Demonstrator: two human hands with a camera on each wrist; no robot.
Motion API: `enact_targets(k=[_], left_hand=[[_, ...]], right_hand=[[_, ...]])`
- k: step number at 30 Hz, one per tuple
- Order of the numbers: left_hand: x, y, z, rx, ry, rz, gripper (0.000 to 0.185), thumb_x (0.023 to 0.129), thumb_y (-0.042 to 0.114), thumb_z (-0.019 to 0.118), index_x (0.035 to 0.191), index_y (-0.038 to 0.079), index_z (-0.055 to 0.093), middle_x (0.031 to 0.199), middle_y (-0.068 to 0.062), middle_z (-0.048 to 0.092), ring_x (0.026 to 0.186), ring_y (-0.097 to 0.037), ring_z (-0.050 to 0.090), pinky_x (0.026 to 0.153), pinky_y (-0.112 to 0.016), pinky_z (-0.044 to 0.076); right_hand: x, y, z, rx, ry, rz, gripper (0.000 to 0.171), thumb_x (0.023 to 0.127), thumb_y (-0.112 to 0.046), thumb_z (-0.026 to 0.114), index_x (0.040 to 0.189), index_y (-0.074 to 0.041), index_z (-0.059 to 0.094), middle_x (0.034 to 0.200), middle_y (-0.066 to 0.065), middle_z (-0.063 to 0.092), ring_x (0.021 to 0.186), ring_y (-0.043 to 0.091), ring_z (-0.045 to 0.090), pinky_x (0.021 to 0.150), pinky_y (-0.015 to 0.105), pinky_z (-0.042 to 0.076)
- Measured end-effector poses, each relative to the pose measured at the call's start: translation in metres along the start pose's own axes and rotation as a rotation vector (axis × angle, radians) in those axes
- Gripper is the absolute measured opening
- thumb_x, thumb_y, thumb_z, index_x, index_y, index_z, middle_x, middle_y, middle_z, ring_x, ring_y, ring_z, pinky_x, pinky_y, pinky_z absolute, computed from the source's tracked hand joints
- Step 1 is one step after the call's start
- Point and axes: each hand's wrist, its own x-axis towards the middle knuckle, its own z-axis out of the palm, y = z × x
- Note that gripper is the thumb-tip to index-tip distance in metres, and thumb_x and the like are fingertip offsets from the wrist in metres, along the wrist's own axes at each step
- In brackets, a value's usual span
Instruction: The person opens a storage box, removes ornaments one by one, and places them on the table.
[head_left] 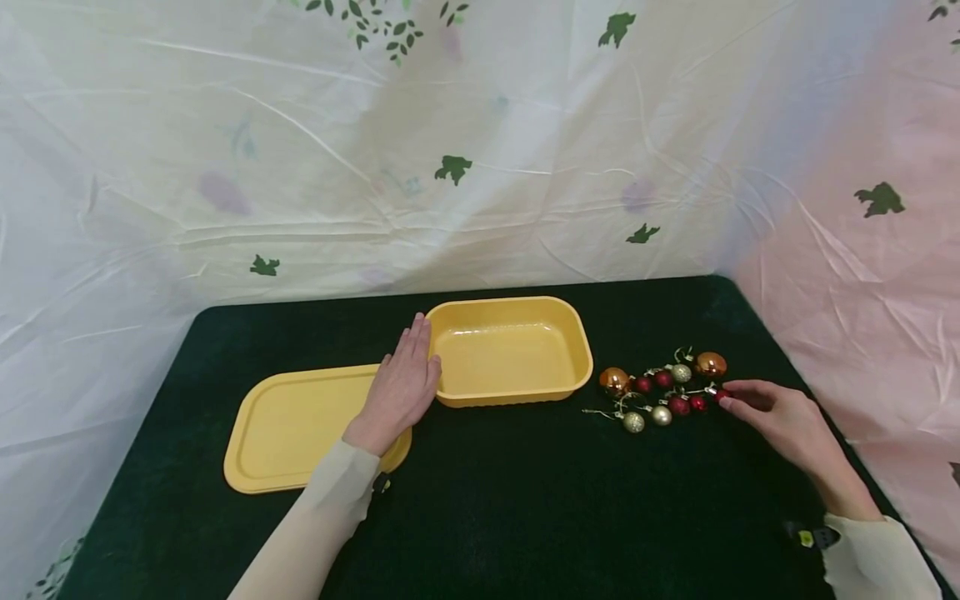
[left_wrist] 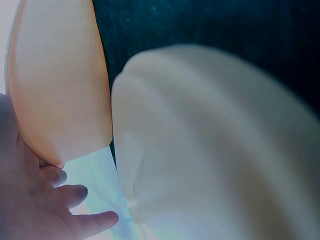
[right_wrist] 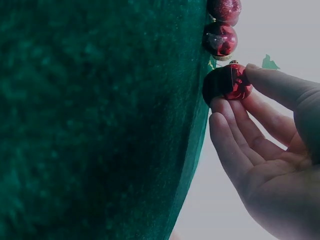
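Note:
My left hand [head_left: 405, 379], its fingers straight, rests against the left wall of an open yellow plastic box [head_left: 510, 398]. Beneath that wrist lies a flat yellow lid [head_left: 300, 429]. In the left wrist view the fingers [left_wrist: 75, 195] touch the box wall [left_wrist: 60, 85]. Over at the right, my right hand [head_left: 787, 425] pinches a shiny red bauble [right_wrist: 235, 82] between thumb and fingers, at the end of a group of small Christmas baubles. Among these are an orange bauble [head_left: 710, 364], a glittery gold bauble [head_left: 633, 422] and a dark red bauble [head_left: 678, 406].
A dark green cloth [head_left: 525, 500] covers the table. Behind it hangs a pale patterned curtain [head_left: 525, 167]. A second orange bauble [head_left: 615, 382] lies close to the box's right side. Thin gold hanging loops stick out from several baubles.

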Motion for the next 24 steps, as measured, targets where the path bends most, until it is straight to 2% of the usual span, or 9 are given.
enact_targets(k=[24], left_hand=[[-0.0005, -0.0009, 0.0012, -0.016, 0.007, -0.001, 0.067, 0.112, 0.037, 0.030, 0.167, 0.010, 0.004, 0.174, -0.006, 0.001, 0.159, -0.031, 0.008, 0.122, -0.064, 0.018]], right_hand=[[0.0058, 0.0087, 0.0041, -0.012, -0.084, -0.002, 0.053, 0.105, -0.043, 0.059, 0.131, 0.003, 0.064, 0.120, 0.030, 0.067, 0.100, 0.039, 0.067, 0.069, 0.033, 0.049]])
